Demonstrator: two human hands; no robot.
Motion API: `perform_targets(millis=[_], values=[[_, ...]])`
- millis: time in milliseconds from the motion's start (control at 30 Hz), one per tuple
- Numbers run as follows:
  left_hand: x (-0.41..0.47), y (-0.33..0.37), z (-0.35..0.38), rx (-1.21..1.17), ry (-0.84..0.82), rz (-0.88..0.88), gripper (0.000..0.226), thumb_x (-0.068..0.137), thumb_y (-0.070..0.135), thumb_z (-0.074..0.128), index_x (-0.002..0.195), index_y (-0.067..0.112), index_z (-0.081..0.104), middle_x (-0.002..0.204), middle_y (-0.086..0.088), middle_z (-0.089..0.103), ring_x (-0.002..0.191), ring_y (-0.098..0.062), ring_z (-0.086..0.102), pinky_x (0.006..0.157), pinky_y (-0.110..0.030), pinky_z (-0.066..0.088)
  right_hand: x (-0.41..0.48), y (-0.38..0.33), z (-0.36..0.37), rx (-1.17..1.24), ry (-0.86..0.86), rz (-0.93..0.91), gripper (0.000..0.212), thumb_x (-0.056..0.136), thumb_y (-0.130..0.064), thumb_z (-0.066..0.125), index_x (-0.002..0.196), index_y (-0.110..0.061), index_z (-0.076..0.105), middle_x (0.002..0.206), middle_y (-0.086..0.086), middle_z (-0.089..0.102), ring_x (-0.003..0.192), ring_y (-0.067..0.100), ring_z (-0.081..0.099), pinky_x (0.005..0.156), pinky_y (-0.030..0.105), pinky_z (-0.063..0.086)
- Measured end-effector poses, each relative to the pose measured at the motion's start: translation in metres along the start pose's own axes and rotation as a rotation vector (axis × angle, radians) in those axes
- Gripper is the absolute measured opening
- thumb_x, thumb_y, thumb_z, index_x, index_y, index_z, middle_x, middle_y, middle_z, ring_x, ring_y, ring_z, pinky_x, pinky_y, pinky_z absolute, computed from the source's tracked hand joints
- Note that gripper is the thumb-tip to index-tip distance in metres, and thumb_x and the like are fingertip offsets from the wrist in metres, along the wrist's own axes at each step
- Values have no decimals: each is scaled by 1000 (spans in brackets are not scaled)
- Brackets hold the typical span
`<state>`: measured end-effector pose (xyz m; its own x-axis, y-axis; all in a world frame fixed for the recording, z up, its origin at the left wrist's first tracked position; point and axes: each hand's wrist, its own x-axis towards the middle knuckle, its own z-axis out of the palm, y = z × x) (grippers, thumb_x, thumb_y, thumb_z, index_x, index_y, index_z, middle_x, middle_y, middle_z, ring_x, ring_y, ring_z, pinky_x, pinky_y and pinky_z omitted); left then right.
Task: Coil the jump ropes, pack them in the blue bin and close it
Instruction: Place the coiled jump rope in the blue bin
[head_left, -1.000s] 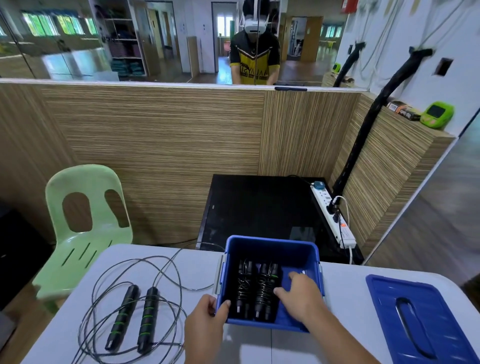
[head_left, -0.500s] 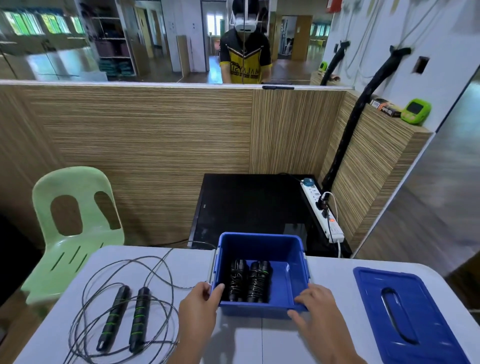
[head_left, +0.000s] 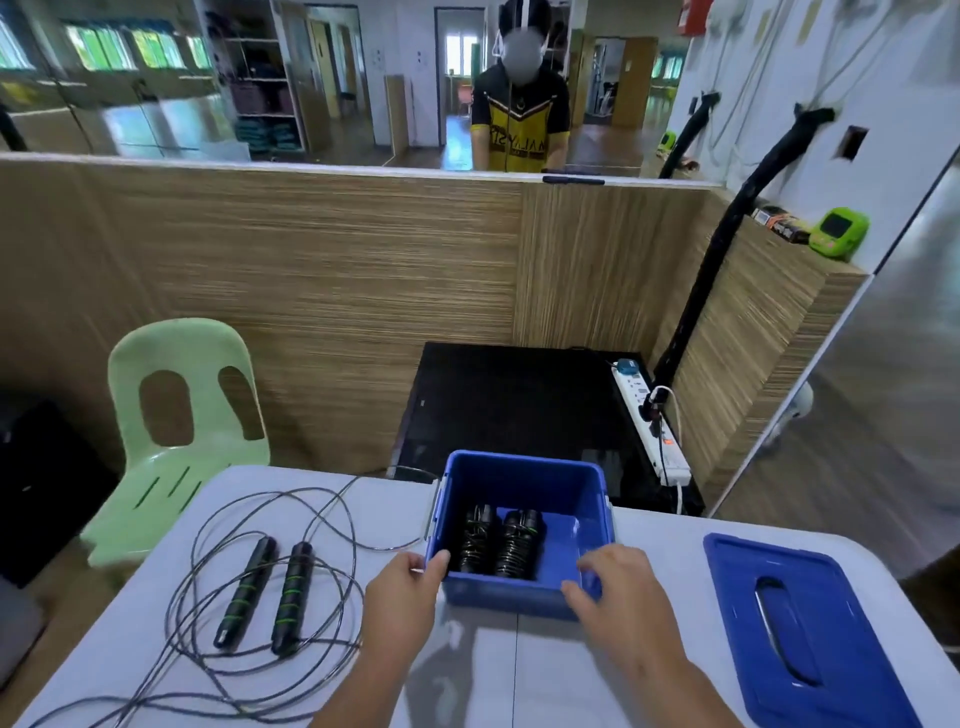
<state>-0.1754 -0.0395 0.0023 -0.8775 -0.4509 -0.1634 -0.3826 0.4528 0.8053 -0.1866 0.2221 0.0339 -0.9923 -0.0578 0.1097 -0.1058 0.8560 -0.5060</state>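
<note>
The left hand (head_left: 408, 592) grips the near left corner of the blue bin (head_left: 524, 478), thumb hooked over the rim and the fingers against the outer wall. The right hand (head_left: 621, 592) lies with bent fingers on the near right corner of the rim; whether it pinches the rim or only rests there, I cannot tell. The change is in that right hand: 1 second ago it is down inside the bin on the coiled jump rope (head_left: 501, 543), and now it is out and at the edge, holding nothing from inside. The coiled rope lies alone on the bin floor, left of centre, its 2 black handles side by side with the cable wound round them. The bin sits at the lower centre of the frame on the white table (head_left: 519, 675). This suggests that 1 rope is packed and released, and that both hands are merely steadying the bin. The second jump rope (head_left: 265, 592) lies at the lower left, loose, its cable sprawled in wide loops around its handles, not yet coiled. The blue lid (head_left: 800, 623) lies flat at the lower right, well apart from the bin. By my judgement roughly half the task remains: coil that rope, pack it, fit the lid.
</note>
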Motion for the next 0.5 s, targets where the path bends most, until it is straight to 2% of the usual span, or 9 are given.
perform_targets(millis=[100,167,233,300,367,433,500], values=[[-18,5,-11,1,24,-23,34,94,58,61,94,24,68,77,5,73,75,-5,64,62,-21,42,0,-12,-6,-17,3,-49,24,91,-41,68,109,-25,71,110,-13,62,115,9,49,87,20,42],[-30,8,-20,21,52,-19,37,94,60,59,100,24,67,79,6,72,75,-2,62,58,-17,37,-3,-22,-9,-13,6,-94,20,90,-39,70,105,-26,72,108,-10,64,111,14,52,91,26,46],[-43,7,-28,12,80,-36,39,93,64,57,101,27,66,80,7,73,76,-6,64,61,-21,42,-7,-33,-9,-10,7,-145,15,87,-37,72,97,-26,74,102,-9,66,105,17,56,92,33,47],[-56,3,-39,-27,107,-58,41,88,68,58,97,29,66,80,8,74,78,-11,69,71,-33,54,-13,-46,-6,40,-18,-192,10,88,-33,72,96,-27,72,100,-11,64,105,16,53,89,28,42],[-69,-4,-50,-78,140,-82,42,84,70,60,95,30,67,79,9,74,78,-11,70,77,-38,58,-20,-63,-1,79,-54,-228,3,89,-30,71,91,-29,69,99,-11,61,104,15,51,85,26,39],[-84,-10,-64,-86,176,-81,39,86,67,61,95,30,67,77,10,73,77,-10,69,74,-33,56,-28,-81,4,92,-93,-236,5,89,-30,69,86,-30,65,99,-10,61,102,14,50,83,29,43],[-97,-18,-79,-71,212,-73,33,91,59,64,100,28,69,77,11,72,79,-4,66,67,-22,46,-35,-98,12,80,-119,-262,6,89,-31,70,88,-25,70,99,-7,63,101,16,52,85,32,46]])
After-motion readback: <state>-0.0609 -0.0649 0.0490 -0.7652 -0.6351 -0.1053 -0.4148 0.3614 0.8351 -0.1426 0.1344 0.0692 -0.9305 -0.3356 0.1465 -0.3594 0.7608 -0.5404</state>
